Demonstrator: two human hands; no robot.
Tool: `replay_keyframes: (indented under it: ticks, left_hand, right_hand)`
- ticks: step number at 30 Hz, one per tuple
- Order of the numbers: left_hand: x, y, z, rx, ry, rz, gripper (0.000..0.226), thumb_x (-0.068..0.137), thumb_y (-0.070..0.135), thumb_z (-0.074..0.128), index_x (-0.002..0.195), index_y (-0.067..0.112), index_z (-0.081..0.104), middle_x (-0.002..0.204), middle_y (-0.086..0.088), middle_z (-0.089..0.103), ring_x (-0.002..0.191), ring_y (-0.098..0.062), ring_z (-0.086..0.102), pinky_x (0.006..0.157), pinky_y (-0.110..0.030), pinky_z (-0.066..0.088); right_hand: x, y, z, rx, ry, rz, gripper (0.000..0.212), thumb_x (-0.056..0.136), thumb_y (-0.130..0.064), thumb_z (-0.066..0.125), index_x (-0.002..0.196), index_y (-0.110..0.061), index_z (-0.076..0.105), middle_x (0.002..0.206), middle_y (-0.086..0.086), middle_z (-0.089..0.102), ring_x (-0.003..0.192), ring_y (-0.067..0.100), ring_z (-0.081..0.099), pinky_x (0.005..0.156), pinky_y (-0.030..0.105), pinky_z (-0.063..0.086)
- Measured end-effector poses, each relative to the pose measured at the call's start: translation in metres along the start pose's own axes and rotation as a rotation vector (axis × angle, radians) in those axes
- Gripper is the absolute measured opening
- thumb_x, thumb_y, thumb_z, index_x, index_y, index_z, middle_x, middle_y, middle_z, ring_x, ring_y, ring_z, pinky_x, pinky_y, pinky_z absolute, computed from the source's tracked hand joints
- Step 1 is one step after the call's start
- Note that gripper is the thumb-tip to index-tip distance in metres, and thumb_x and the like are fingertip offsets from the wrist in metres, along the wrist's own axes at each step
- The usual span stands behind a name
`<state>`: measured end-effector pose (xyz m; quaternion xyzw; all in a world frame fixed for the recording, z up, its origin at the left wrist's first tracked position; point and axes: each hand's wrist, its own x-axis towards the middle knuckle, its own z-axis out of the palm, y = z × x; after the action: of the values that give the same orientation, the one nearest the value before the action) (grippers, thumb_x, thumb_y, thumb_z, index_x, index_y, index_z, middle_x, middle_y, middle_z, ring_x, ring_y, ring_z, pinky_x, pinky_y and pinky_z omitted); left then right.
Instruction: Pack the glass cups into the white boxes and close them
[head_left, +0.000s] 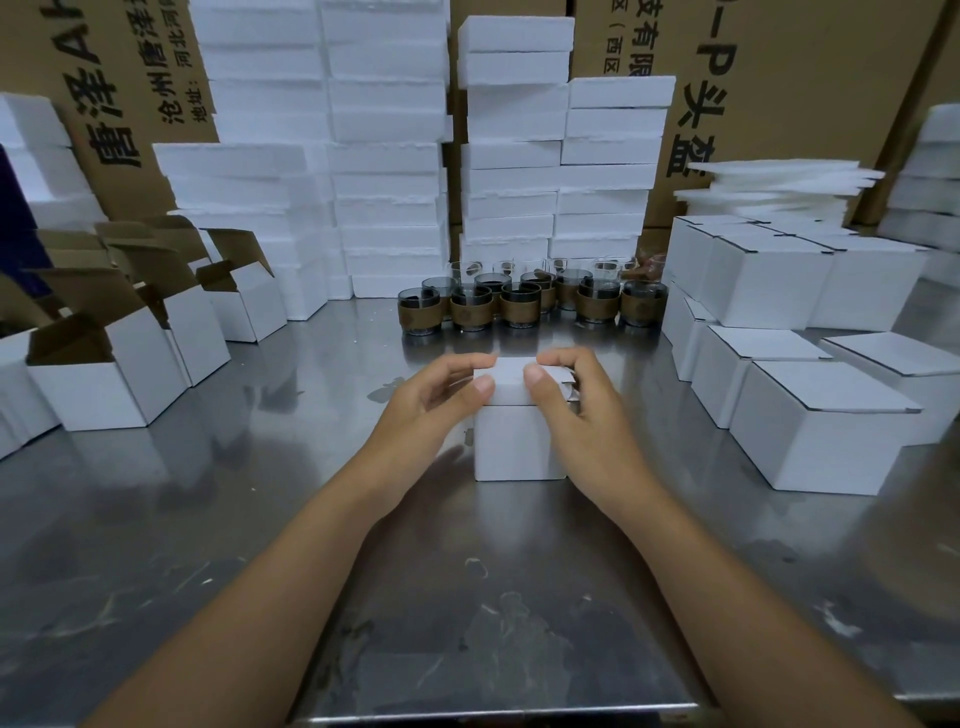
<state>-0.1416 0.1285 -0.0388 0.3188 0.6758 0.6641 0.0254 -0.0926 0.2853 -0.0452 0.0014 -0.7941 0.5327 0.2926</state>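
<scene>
While both hands work at the top of one box, I read the step as closing it. The left hand (436, 397) curls its fingers over the lid (511, 375) at its left edge, thumb against the front. The right hand (579, 410) does the same on the right side, thumb pressed at the front lip. Each hand is half closed in a pinch on the lid, with nothing else in either.

The lid lies nearly flat but does not look seated, and a small side flap pokes out under the right fingers (I can't tell whether a cup is inside; the walls hide it). My judgement is that the next move calls for tucking that flap in and pushing the front lip down into its slot. The pressure should be even so the thin card doesn't buckle.

The box (514, 449) stands upright at the middle of the table (208, 519), nearer the front edge than the far one. It is plain white card, square-sided and uncreased.

Beyond it, toward the far edge, the cups (519, 306) stand in rows, dark glass with a brown band round each, apart from the hands. Open boxes (119, 387) with brown insides line the left edge, and shut boxes (810, 441) are stacked along the right edge. White foam blocks (389, 156) rise behind the cups.
</scene>
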Motion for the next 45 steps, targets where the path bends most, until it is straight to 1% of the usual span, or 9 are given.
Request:
replay_keyframes:
  ticks: [6,9,13,21,29,32,37,41,45]
  left_hand:
    - [0.005,-0.004,-0.001,-0.045,-0.021,-0.082,0.033,0.087,0.034,0.061,0.114,0.053,0.056,0.107,0.036,0.059,0.105,0.014,0.053,0.081,-0.01,0.047]
    - [0.007,-0.006,-0.002,-0.075,-0.006,-0.1,0.047,0.077,0.036,0.06,0.121,0.05,0.051,0.107,0.035,0.058,0.106,0.012,0.053,0.082,-0.016,0.046]
    - [0.008,-0.01,-0.001,-0.075,0.008,-0.093,0.048,0.087,0.02,0.059,0.127,0.043,0.046,0.115,0.026,0.055,0.105,0.009,0.055,0.077,-0.01,0.047]
    - [0.01,-0.008,0.001,-0.077,0.073,-0.141,0.046,0.091,0.014,0.055,0.127,0.039,0.041,0.12,0.021,0.051,0.114,-0.001,0.049,0.088,-0.02,0.042]
    - [0.009,-0.007,-0.001,-0.255,0.194,-0.186,0.054,0.088,0.004,0.051,0.128,0.035,0.034,0.124,0.007,0.052,0.114,-0.015,0.053,0.09,-0.027,0.043]
    - [0.008,-0.008,-0.002,-0.208,0.174,-0.186,0.057,0.082,0.017,0.065,0.125,0.038,0.035,0.125,0.01,0.051,0.115,-0.011,0.052,0.097,-0.031,0.04]
    - [0.006,-0.01,-0.003,-0.175,0.192,-0.186,0.056,0.072,0.037,0.068,0.12,0.04,0.041,0.123,0.012,0.05,0.12,-0.013,0.049,0.106,-0.038,0.036]
    - [0.003,-0.008,-0.004,-0.151,0.212,-0.176,0.069,0.062,0.042,0.08,0.122,0.038,0.046,0.119,0.011,0.052,0.119,-0.015,0.051,0.105,-0.039,0.039]
    - [0.001,-0.007,-0.005,-0.137,0.212,-0.155,0.054,0.064,0.042,0.069,0.115,0.035,0.053,0.118,0.008,0.055,0.114,-0.01,0.053,0.099,-0.036,0.043]
  right_hand:
    - [0.006,0.001,0.0,0.098,0.025,0.042,0.021,0.098,-0.019,0.038,0.097,-0.023,0.059,0.099,-0.014,0.058,0.088,-0.002,0.05,0.067,0.004,0.035]
    - [0.006,0.003,0.0,0.106,0.007,0.036,0.023,0.097,-0.012,0.038,0.098,-0.023,0.058,0.101,-0.013,0.057,0.088,-0.002,0.049,0.066,0.005,0.035]
    - [0.005,0.002,0.0,0.089,-0.02,0.024,0.025,0.096,-0.008,0.038,0.103,-0.024,0.055,0.101,-0.02,0.054,0.091,-0.009,0.049,0.069,0.0,0.033]
    - [0.0,0.003,0.003,-0.035,0.094,-0.048,0.013,0.095,-0.028,0.049,0.107,-0.029,0.049,0.11,-0.015,0.046,0.101,0.003,0.051,0.076,0.02,0.041]
    - [-0.009,0.004,0.006,-0.153,-0.031,-0.075,0.049,0.081,-0.052,0.063,0.12,-0.036,0.037,0.121,-0.018,0.044,0.103,-0.01,0.043,0.076,0.005,0.035]
    - [-0.011,0.004,0.007,-0.186,-0.009,-0.099,0.045,0.086,-0.045,0.06,0.123,-0.031,0.04,0.127,-0.014,0.043,0.104,-0.011,0.038,0.076,0.001,0.032]
    - [-0.019,-0.002,0.012,-0.194,0.039,-0.112,0.029,0.085,-0.041,0.061,0.11,-0.033,0.047,0.141,-0.011,0.023,0.102,-0.039,0.018,0.076,-0.012,0.021]
    - [-0.024,-0.01,0.017,-0.295,0.007,-0.058,0.059,0.072,-0.057,0.066,0.118,-0.033,0.038,0.132,-0.014,0.023,0.109,-0.009,0.037,0.084,0.015,0.04]
    - [-0.024,-0.016,0.017,-0.386,0.002,-0.022,0.07,0.068,-0.059,0.067,0.123,-0.033,0.032,0.118,-0.017,0.02,0.11,0.008,0.043,0.09,0.035,0.048]
